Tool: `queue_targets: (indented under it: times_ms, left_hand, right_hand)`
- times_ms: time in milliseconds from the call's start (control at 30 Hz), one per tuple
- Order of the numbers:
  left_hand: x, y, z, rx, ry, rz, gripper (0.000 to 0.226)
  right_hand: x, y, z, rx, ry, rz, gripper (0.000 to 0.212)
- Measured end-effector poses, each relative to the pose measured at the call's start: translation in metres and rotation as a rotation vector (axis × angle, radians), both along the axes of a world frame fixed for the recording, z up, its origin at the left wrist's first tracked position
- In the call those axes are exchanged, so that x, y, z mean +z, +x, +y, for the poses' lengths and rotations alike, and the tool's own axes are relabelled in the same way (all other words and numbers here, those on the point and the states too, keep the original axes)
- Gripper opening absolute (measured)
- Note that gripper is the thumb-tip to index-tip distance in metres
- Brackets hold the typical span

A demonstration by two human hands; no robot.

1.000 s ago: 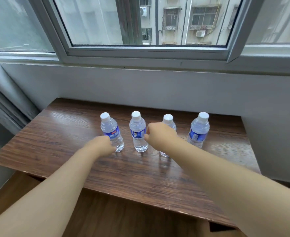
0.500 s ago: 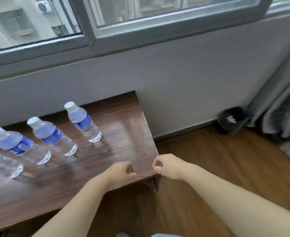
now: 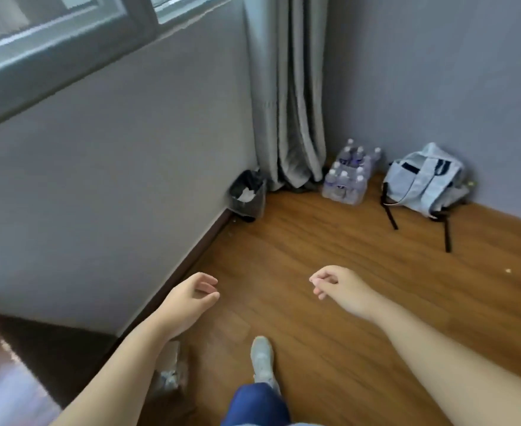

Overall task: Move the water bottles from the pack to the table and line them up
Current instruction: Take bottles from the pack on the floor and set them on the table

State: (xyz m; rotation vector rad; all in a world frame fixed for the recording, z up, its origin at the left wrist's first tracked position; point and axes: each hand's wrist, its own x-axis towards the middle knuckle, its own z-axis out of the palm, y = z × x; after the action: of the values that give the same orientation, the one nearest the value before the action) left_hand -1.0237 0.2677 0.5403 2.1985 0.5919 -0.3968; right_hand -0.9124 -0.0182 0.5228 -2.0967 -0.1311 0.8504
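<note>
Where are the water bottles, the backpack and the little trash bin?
pack of water bottles (image 3: 346, 176): head view, on the middle bottles.
backpack (image 3: 422, 182): head view, on its pale front panel.
trash bin (image 3: 248, 196): head view, on its dark liner.

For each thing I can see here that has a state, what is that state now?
left hand: empty, fingers loosely curled
right hand: empty, fingers loosely curled
pack of water bottles: on the floor in the corner, bottles upright inside
backpack: slumped on the floor against the wall, straps loose
bin: upright by the wall, something white inside
curtain: gathered in the corner
</note>
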Motion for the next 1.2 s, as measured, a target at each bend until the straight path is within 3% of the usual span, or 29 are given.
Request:
queue_targets:
  times_ms: [167, 533, 733, 967, 1200]
  left_hand:
    - [-0.026, 0.127, -0.005, -0.117, -0.073, 0.017, 0.021]
    - [-0.04, 0.41, -0.011, -0.287, -0.133, 0.063, 0.02]
    - [-0.054, 0.547, -0.038, -0.318, -0.129, 0.083, 0.02]
    - [-0.071, 0.707, -0.095, -0.232, -0.15, 0.082, 0.021]
    - [-0.092, 0.834, -0.139, -0.236, -0.2, 0.118, 0.044]
  right_hand:
    - [-0.018, 0.075, -0.037, -0.273, 0.017, 0.05, 0.015]
    - [-0.014, 0.279, -0.07, -0.625, 0.007, 0.029, 0.013]
    - [-0.028, 0.394, -0.103, -0.675, 0.018, 0.01, 0.014]
    - [-0.055, 0.565, -0.147, -0.574, 0.016, 0.035, 0.015]
    - [-0.078, 0.709, -0.163, -0.507, -0.022, 0.051, 0.014]
